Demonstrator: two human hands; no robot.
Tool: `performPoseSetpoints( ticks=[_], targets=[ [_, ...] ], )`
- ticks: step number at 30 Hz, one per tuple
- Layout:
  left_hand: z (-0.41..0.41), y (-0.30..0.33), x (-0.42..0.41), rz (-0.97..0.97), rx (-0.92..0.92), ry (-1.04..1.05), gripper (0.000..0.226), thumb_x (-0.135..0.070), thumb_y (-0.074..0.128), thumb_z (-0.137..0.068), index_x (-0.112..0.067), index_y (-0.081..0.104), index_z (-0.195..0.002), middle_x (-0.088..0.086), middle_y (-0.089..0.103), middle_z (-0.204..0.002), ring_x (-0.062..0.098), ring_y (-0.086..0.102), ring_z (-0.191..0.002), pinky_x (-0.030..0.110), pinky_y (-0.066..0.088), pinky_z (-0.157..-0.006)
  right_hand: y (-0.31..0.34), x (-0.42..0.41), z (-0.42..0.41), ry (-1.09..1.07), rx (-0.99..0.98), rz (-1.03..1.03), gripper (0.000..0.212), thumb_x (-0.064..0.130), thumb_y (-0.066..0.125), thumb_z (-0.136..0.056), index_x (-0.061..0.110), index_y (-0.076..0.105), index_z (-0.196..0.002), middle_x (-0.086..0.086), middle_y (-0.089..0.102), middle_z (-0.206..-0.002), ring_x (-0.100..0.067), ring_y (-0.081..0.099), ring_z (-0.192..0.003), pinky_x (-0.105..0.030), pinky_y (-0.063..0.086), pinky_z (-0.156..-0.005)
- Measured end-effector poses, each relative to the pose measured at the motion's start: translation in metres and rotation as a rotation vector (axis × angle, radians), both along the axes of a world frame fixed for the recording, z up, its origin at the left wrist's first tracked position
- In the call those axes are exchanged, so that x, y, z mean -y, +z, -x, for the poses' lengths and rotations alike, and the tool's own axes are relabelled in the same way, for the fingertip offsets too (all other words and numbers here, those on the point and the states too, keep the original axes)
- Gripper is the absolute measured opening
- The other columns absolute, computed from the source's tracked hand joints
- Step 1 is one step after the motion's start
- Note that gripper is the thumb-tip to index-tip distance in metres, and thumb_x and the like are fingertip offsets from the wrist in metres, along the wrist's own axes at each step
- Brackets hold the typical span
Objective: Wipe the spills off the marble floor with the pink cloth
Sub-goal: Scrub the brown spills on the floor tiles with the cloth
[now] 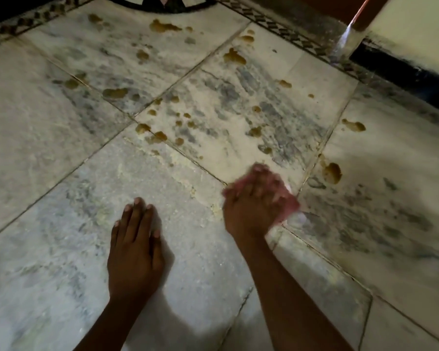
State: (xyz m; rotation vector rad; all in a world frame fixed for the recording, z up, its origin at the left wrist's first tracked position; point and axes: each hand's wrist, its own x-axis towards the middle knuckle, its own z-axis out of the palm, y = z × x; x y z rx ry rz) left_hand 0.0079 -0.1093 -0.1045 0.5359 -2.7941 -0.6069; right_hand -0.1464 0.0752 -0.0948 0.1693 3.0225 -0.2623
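Observation:
My right hand (254, 201) presses a bunched pink cloth (290, 203) onto the marble floor (61, 160); both are blurred, and most of the cloth is hidden under the fingers. Whether the fingers curl round the cloth is unclear. My left hand (134, 247) rests flat on the floor with straight fingers, to the left of the cloth. Several yellow-brown spills dot the tiles ahead, such as a blob (332, 173) just right of the cloth and a patch (235, 57) farther off. A pale smeared streak (178, 168) runs between the hands and the spills.
A dark patterned border strip (276, 24) edges the tiles at the back. A pale wall with a black skirting (403, 72) stands at the right, with a thin pole (350, 29) leaning beside it. A dark curved object (162, 3) sits at the top centre.

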Motion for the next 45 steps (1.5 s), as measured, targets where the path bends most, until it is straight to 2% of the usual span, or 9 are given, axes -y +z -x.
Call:
performPoseSetpoints(
  ticks=[5,11,14,18,24,31,35,39,45],
  targets=[
    [0.024,0.012,0.042,-0.012,-0.005,-0.034,0.069,-0.038,0.038,-0.104,-0.004,0.039,-0.165,0.014,0.032,-0.175,0.032,0.029,-0.163,0.055,0.034,-0.128,0.011,-0.035,-0.085,0.534,-0.120,0.027,0.070,0.054,0.034,-0.108,0.029,0.017,-0.171,0.004,0.014,-0.179,-0.026,0.003,-0.167,-0.062,0.015,-0.130],
    [0.041,-0.002,0.070,0.100,0.031,0.214,0.070,-0.045,0.039,-0.107,-0.001,0.040,-0.161,0.024,0.034,-0.172,0.041,0.031,-0.161,0.058,0.025,-0.129,-0.001,-0.031,0.006,-0.132,-0.013,-0.099,0.077,0.060,0.023,-0.105,0.018,0.020,-0.170,-0.017,0.013,-0.178,-0.044,0.010,-0.163,-0.071,0.009,-0.126],
    [0.038,0.006,0.063,0.072,0.002,0.227,0.068,-0.040,0.041,-0.106,0.002,0.044,-0.159,0.025,0.037,-0.171,0.042,0.035,-0.159,0.058,0.030,-0.127,0.002,0.028,0.021,0.184,-0.038,0.014,0.078,0.056,0.019,-0.103,0.020,0.006,-0.171,-0.010,0.000,-0.179,-0.040,-0.004,-0.165,-0.068,-0.003,-0.129],
    [0.039,0.011,0.064,0.057,0.015,0.245,0.067,-0.038,0.042,-0.105,0.000,0.045,-0.160,0.020,0.037,-0.172,0.037,0.035,-0.160,0.056,0.031,-0.128,0.013,-0.007,-0.052,0.678,-0.106,-0.019,0.077,0.051,0.045,-0.107,0.027,0.012,-0.171,0.003,0.006,-0.180,-0.028,-0.001,-0.167,-0.062,0.014,-0.131],
    [0.041,0.011,0.068,0.036,0.031,0.224,0.065,-0.036,0.044,-0.105,-0.003,0.045,-0.162,0.015,0.034,-0.175,0.033,0.033,-0.162,0.051,0.030,-0.129,-0.003,0.004,0.008,0.151,-0.076,-0.040,0.074,0.054,0.022,-0.106,0.019,0.014,-0.171,-0.008,0.012,-0.179,-0.038,0.006,-0.166,-0.069,0.009,-0.128],
    [0.062,0.021,0.107,-0.070,-0.055,0.252,0.069,-0.038,0.046,-0.101,-0.003,0.046,-0.161,0.015,0.042,-0.170,0.035,0.042,-0.155,0.050,0.040,-0.125,0.009,0.067,-0.010,0.752,-0.143,0.012,0.070,0.046,0.036,-0.107,0.023,0.020,-0.171,0.001,0.016,-0.179,-0.028,0.007,-0.167,-0.062,0.023,-0.127],
    [0.085,0.020,0.162,0.131,0.056,0.304,0.073,-0.041,0.045,-0.101,-0.006,0.038,-0.165,0.018,0.032,-0.175,0.042,0.039,-0.156,0.057,0.037,-0.121,0.002,0.037,0.001,0.472,-0.152,-0.058,0.070,0.056,0.031,-0.106,0.027,0.024,-0.170,0.002,0.022,-0.178,-0.029,0.015,-0.166,-0.068,0.014,-0.128],
    [0.089,0.010,0.171,0.100,0.062,0.418,0.069,-0.048,0.040,-0.105,-0.007,0.044,-0.161,0.015,0.036,-0.173,0.036,0.034,-0.160,0.058,0.033,-0.124,-0.010,0.131,0.064,0.241,-0.139,-0.070,0.078,0.060,0.025,-0.104,0.020,0.019,-0.170,-0.005,0.012,-0.179,-0.039,0.008,-0.165,-0.074,0.003,-0.125],
    [0.091,0.016,0.172,0.094,0.041,0.416,0.068,-0.043,0.044,-0.103,-0.004,0.048,-0.158,0.017,0.041,-0.171,0.039,0.039,-0.157,0.060,0.038,-0.120,0.011,0.110,0.031,0.814,-0.151,-0.018,0.072,0.057,0.039,-0.105,0.031,0.021,-0.170,0.008,0.013,-0.179,-0.025,0.006,-0.167,-0.064,0.022,-0.127]
  ],
)
